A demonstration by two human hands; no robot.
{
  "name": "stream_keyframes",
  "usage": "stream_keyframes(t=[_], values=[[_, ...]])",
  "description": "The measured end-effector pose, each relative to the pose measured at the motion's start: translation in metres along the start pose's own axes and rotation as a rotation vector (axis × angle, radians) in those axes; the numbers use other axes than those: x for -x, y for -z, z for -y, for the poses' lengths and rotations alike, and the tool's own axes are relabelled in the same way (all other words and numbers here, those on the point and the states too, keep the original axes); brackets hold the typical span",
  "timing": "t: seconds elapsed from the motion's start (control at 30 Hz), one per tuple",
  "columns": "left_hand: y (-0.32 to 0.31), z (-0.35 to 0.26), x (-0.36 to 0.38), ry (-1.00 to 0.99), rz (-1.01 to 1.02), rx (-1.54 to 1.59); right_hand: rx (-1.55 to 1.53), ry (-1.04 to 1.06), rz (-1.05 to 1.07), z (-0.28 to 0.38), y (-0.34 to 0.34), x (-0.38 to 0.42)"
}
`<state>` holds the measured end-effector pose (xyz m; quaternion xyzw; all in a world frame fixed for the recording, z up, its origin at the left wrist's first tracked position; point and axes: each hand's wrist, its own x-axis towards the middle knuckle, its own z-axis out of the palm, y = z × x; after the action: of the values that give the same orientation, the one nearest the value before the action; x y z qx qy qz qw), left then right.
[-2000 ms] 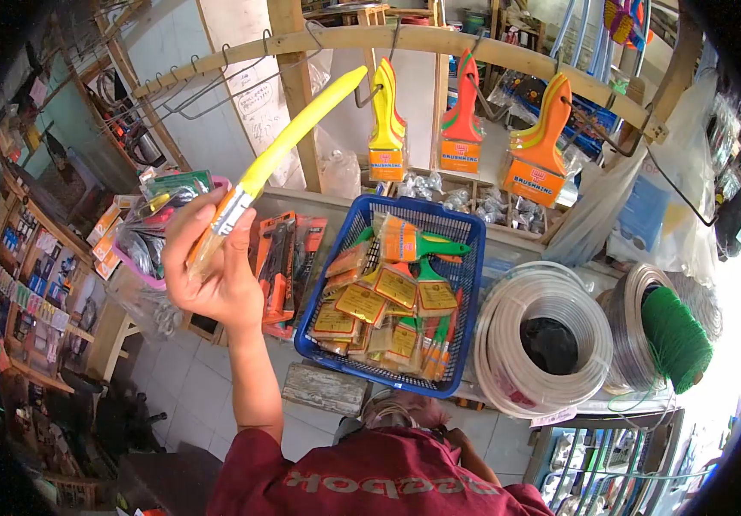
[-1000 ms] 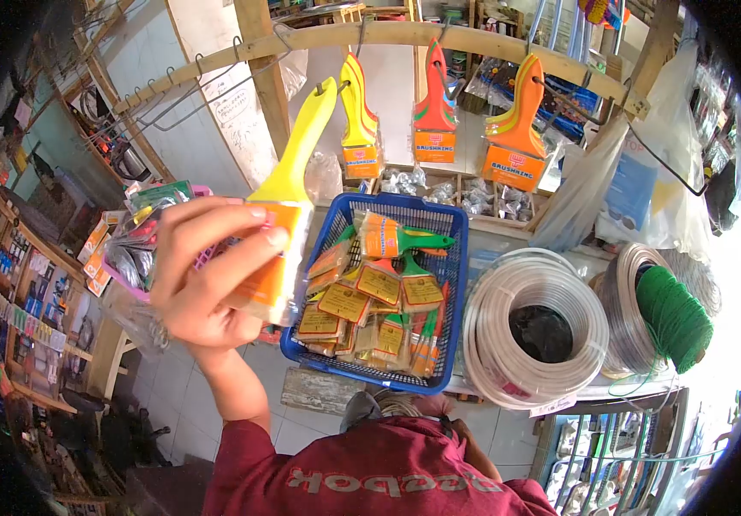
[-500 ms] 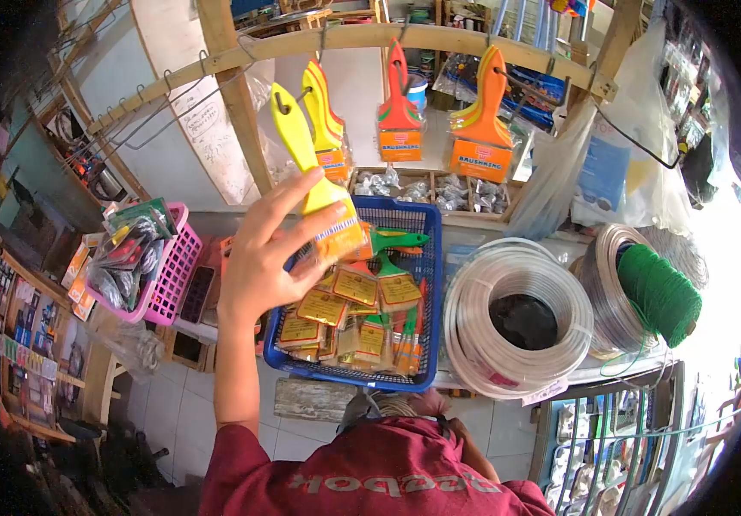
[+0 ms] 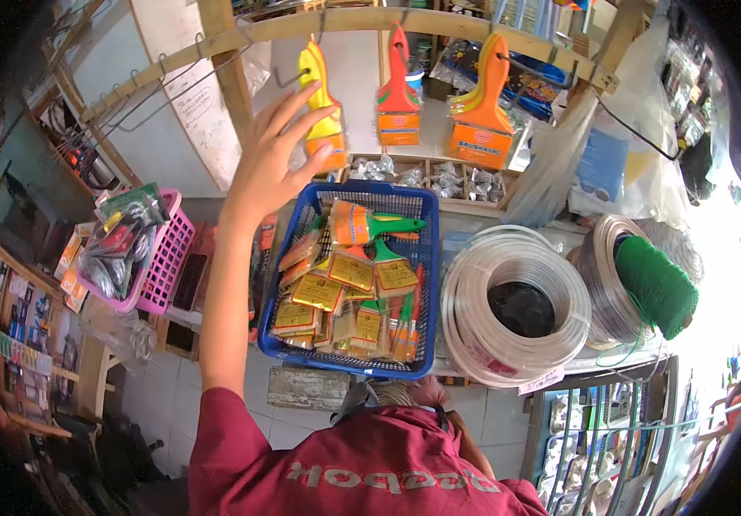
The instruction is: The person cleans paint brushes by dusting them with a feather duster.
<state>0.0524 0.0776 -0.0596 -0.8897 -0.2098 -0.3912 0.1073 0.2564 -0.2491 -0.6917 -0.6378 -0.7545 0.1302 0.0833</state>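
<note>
My left hand [image 4: 280,150] is raised with its fingers apart, its fingertips right beside or touching the yellow brushes [image 4: 325,103] that hang on a wire hook. Nothing shows in its grip. Below it, a blue basket [image 4: 430,284] holds several packaged brushes with gold labels [image 4: 351,269], and a green-handled brush [image 4: 396,226] lies on top. Low in the view, by the shirt, my right hand [image 4: 430,394] is small and dim, and its fingers cannot be made out.
Red brushes [image 4: 399,77] and orange brushes [image 4: 492,82] hang from the wooden bar [image 4: 370,19]. A pink basket [image 4: 168,258] stands left. To the right are a white cable coil [image 4: 516,249] and green twine [image 4: 658,284]. Small packets fill a divided box [image 4: 429,185] behind.
A yellow brush that was between my left fingers is no longer held and appears to hang with the others. My left hand has moved up and opened.
</note>
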Motion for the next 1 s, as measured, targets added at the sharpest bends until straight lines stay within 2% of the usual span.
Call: stream_keyframes(t=[0.17,0.27,0.37,0.47,0.5,0.53,0.57,0.6,0.73,0.83,0.87,0.97,1.0], values=[[0.000,-0.003,0.008,-0.021,0.020,-0.034,0.030,0.042,-0.014,-0.002,0.000,0.005],[0.000,-0.010,0.024,0.017,0.021,0.055,0.048,0.055,-0.035,-0.001,0.004,0.006],[-0.007,-0.008,0.044,0.143,0.072,0.179,0.098,0.091,-0.059,0.002,0.007,0.006],[-0.025,-0.003,0.060,0.089,0.207,0.165,0.044,0.034,-0.092,-0.006,-0.021,0.006],[-0.031,-0.006,0.063,0.170,0.251,0.290,0.014,0.010,-0.118,-0.005,-0.026,0.005],[-0.037,-0.006,0.066,0.163,0.336,0.270,0.020,-0.017,-0.133,-0.006,-0.031,0.004],[-0.044,-0.005,0.068,0.157,0.420,0.249,0.152,0.068,-0.074,-0.009,-0.033,0.007],[-0.047,-0.006,0.069,0.152,0.504,0.227,-0.148,0.041,-0.147,-0.007,-0.034,0.003],[-0.080,-0.001,0.073,0.067,0.531,0.336,-0.033,0.034,-0.052,-0.004,-0.018,0.004],[-0.101,0.010,0.073,0.067,0.651,0.347,-0.074,0.005,0.001,0.001,-0.009,-0.001],[-0.106,0.011,0.074,0.073,0.702,0.342,-0.151,-0.077,0.031,0.004,-0.007,-0.001],[-0.101,0.000,0.066,0.131,0.822,0.270,-0.026,-0.049,-0.068,0.004,-0.005,0.006],[-0.104,0.002,0.067,0.105,0.806,0.277,0.016,-0.039,-0.099,0.003,-0.005,0.010]])
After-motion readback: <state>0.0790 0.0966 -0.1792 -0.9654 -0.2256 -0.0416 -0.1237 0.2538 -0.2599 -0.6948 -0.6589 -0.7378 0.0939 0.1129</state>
